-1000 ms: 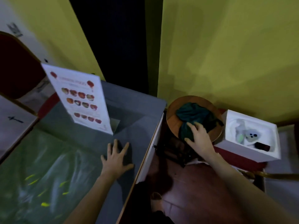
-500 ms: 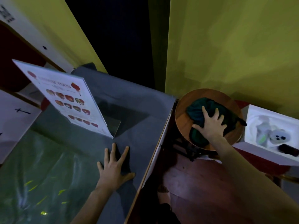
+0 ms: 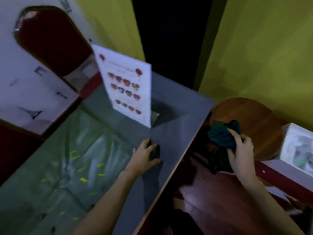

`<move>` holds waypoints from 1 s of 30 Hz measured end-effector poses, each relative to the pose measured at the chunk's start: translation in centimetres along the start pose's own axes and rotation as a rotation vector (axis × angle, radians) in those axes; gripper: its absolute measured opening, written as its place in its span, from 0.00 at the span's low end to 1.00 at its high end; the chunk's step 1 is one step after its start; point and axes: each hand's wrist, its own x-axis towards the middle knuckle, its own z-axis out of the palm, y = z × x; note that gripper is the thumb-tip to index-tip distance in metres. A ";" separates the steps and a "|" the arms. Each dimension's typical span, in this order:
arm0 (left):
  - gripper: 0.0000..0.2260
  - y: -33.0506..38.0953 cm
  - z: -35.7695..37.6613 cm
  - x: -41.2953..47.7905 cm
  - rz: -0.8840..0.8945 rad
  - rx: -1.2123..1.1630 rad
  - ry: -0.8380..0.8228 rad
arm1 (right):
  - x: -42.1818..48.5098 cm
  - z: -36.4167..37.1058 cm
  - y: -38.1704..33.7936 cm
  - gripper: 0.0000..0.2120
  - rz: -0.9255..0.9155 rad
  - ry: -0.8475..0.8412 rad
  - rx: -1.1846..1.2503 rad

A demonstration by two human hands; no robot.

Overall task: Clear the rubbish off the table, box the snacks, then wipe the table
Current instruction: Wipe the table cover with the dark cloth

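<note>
A bunched dark green cloth (image 3: 221, 134) hangs at the near left edge of a round wooden stool (image 3: 254, 122), with my right hand (image 3: 240, 150) closed around it. My left hand (image 3: 145, 155) rests palm down with fingers spread on the grey table (image 3: 179, 106), near its right edge. A clear plastic sheet (image 3: 67, 158) with small yellow marks covers the table's near left part.
A white menu card (image 3: 127, 85) with food pictures stands upright on the table's far side. A white box (image 3: 298, 150) holding small items sits right of the stool. A dark red chair (image 3: 50, 41) stands at the far left. Yellow walls lie behind.
My right hand has closed on the cloth and pulled it from the stool's middle towards the table. The left hand stays on the table. The view has swung left.
</note>
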 end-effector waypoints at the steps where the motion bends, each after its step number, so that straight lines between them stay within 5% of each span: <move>1: 0.31 -0.9 -0.4 -1.4 0.018 -0.044 0.049 | -1.5 0.3 -1.9 0.34 -0.051 -0.027 0.016; 7: 0.20 -7.8 -0.6 -12.1 -0.012 -0.205 0.273 | -7.3 2.4 -13.4 0.42 -0.402 -0.176 -0.025; 14: 0.14 -17.7 1.2 -28.3 -0.405 -0.420 0.595 | -12.2 8.7 -26.0 0.37 -0.748 -0.305 -0.015; 18: 0.15 -21.9 3.5 -35.7 -0.592 -0.474 0.695 | -15.5 13.7 -29.1 0.37 -0.944 -0.443 -0.323; 22: 0.13 -25.2 7.0 -41.9 -0.675 -0.507 0.733 | -18.5 17.5 -28.8 0.41 -0.879 -0.532 -0.601; 30: 0.13 -29.2 13.4 -48.8 -0.673 -0.572 0.716 | -22.6 17.7 -29.4 0.36 -0.649 -0.591 -0.458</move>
